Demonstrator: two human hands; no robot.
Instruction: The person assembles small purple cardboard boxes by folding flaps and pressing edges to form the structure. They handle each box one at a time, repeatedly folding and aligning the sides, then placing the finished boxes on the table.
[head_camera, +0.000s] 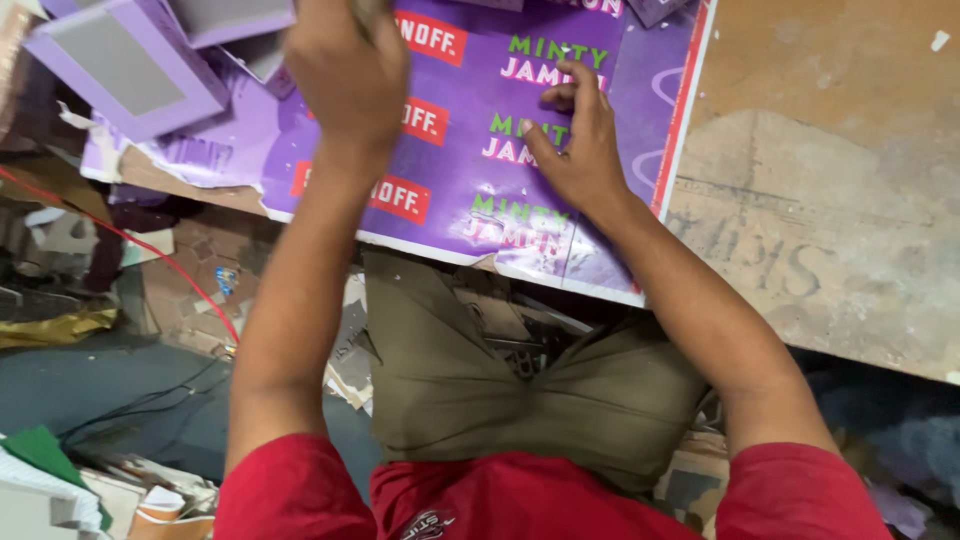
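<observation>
A large purple printed sheet (470, 170) with red, green and pink lettering lies on the worktable in front of me. My right hand (575, 140) rests on it with fingers spread, pressing the sheet flat. My left hand (345, 70) is raised above the sheet's upper left part, fingers curled around something small at the top edge of the view; what it is stays hidden. My knees in olive trousers (520, 390) show below the table edge.
Purple box lids with grey insides (125, 65) are piled at the upper left. A bare wooden tabletop (830, 180) extends to the right. Scraps of paper, a red cord (130, 245) and clutter cover the floor at the left.
</observation>
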